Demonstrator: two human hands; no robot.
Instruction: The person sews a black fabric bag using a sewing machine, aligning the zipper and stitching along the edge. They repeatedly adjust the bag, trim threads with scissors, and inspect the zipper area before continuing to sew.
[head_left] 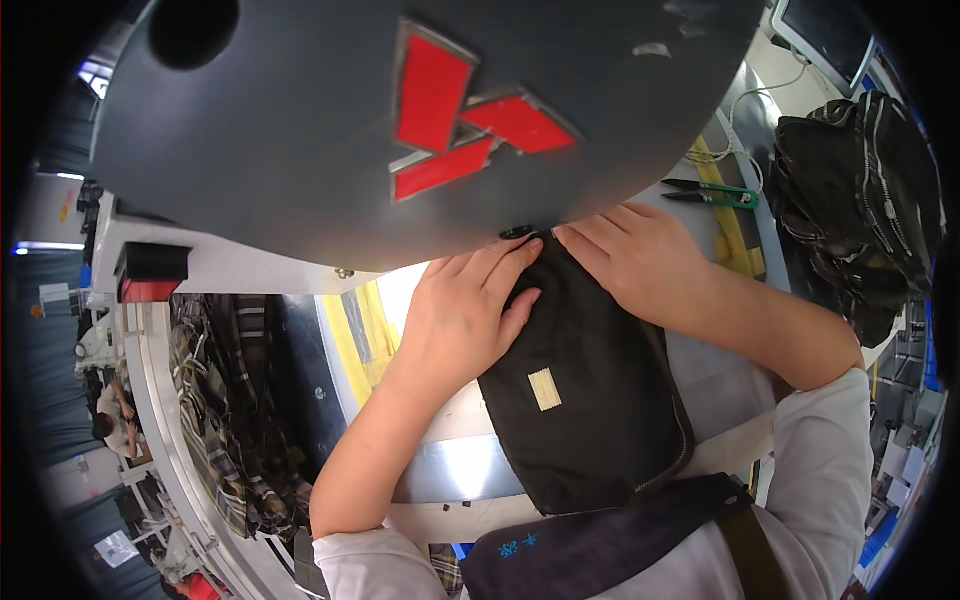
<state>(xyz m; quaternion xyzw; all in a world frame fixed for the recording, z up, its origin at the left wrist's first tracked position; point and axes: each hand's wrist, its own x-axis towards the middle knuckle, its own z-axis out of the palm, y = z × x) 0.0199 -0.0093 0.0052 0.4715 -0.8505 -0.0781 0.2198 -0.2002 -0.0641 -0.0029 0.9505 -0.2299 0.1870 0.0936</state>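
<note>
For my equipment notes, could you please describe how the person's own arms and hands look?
The left hand and right hand are bare, with no gloves, rings or watch to be seen. The forearms are bare too, without cables or markings. Both sleeves are short, plain and whitish, ending near the elbows.

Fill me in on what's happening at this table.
A person has both hands on a piece of black cloth, under the front of a big grey machine. The left hand and right hand lie near its far end, fingertips close to the machine. A small pale patch shows on the cloth. Green-handled snips lie beyond the right hand, untouched.
</note>
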